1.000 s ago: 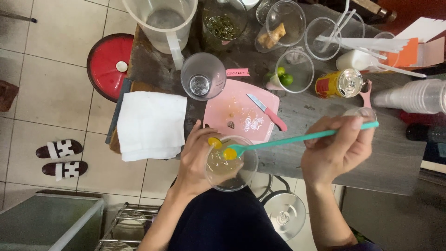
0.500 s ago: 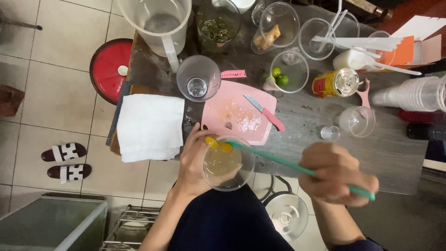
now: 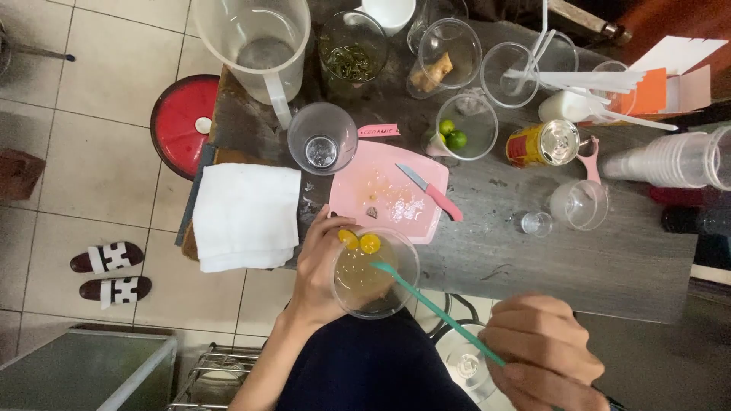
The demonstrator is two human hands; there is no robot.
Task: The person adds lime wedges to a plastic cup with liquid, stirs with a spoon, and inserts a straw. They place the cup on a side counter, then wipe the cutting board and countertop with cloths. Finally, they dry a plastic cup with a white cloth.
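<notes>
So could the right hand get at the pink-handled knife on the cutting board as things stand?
Probably yes, but not freely: the right hand is gripping the teal spoon. The knife lies uncovered on the pink board, nothing between.

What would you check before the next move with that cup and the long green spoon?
1. Left hand grips the clear plastic cup: ok, fingers wrap its side.
2. Cup upright: ok, the pale liquid sits level, with two yellow fruit halves at the rim.
3. Right hand holds the long teal spoon: ok, fist closed on its end.
4. Spoon tip inside the cup: ok, it lies over the liquid.
5. Pink-handled knife away from the hands: ok, it lies on the pink cutting board.
6. Depth of the spoon tip in the liquid: cannot tell.
</notes>
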